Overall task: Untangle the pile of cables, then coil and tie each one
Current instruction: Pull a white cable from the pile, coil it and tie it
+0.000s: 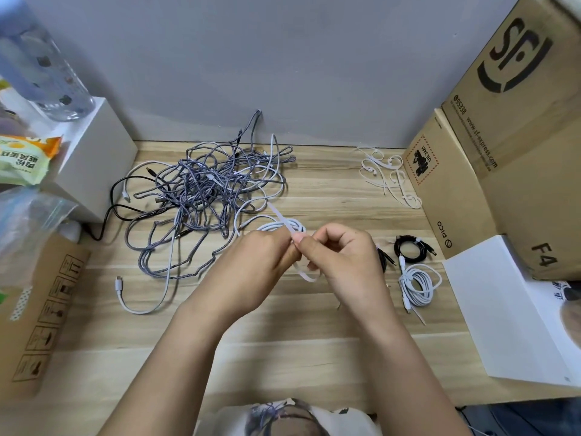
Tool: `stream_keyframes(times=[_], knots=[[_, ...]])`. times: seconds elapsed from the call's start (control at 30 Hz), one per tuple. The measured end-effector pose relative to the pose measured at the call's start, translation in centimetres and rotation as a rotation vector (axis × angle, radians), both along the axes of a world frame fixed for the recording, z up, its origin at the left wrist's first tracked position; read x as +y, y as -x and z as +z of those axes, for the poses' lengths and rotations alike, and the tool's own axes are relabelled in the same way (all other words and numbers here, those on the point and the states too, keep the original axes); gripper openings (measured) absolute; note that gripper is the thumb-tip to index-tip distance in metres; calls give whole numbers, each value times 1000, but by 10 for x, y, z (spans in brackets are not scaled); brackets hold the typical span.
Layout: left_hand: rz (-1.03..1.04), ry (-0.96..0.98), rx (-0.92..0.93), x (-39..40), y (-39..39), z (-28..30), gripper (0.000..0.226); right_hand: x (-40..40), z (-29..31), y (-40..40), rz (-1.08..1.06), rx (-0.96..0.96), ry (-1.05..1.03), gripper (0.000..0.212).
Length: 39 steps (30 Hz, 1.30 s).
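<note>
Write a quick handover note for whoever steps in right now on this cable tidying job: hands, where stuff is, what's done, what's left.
Left hand and right hand: both pinch a white plastic zip tie being fastened round a coiled white cable mid-table.
Done: a tied white cable coil and a tied black cable coil lie at the right, by the cardboard boxes.
Left: finish this tie, then the tangled pile of grey braided, white and black cables at back left.
Spare white zip ties lie at back right.
</note>
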<state>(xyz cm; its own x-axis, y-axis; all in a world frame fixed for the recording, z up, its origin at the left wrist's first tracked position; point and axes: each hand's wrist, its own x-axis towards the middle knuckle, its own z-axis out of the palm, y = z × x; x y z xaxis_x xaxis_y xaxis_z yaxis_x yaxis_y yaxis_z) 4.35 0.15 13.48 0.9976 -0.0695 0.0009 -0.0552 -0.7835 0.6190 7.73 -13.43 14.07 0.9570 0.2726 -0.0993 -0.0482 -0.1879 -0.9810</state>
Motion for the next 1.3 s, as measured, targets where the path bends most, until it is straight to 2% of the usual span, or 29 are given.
stream_keyframes(times=[0.07,0.17,0.23,0.37,0.5,0.63,0.8,0.87,0.97,1.03,1.1,1.2,1.23,1.3], knots=[[-62,53,14,3,0,1,38,-1,-2,-3,-1,-45,56,23],[-163,121,65,1,2,0,26,-2,-1,-11,85,-31,62,16],[-160,117,73,-2,3,-2,25,-1,-2,-12,118,-31,-6,5],[-116,207,94,-4,-1,-8,26,0,1,-7,90,-68,-124,9],[-72,253,121,-4,-2,-23,32,-2,16,-6,54,-71,-364,9],[89,690,141,3,-7,-41,31,-2,21,1,136,-20,-564,15],[250,858,119,10,-14,-33,29,-7,15,3,234,112,-495,14],[264,810,86,14,-13,-34,27,-9,11,0,283,169,-442,25],[253,650,35,16,-9,-35,28,-12,8,-5,369,308,-325,60],[232,514,13,14,-7,-31,28,-13,7,-7,438,382,-234,74],[209,409,-20,13,-6,-27,31,-10,5,-5,437,413,-167,66],[145,266,-50,13,-6,-25,34,-1,0,0,319,349,-97,25],[136,222,-49,12,-6,-23,35,1,-4,0,285,307,-51,20],[139,180,-55,11,-4,-20,35,2,-13,-1,215,222,31,24]])
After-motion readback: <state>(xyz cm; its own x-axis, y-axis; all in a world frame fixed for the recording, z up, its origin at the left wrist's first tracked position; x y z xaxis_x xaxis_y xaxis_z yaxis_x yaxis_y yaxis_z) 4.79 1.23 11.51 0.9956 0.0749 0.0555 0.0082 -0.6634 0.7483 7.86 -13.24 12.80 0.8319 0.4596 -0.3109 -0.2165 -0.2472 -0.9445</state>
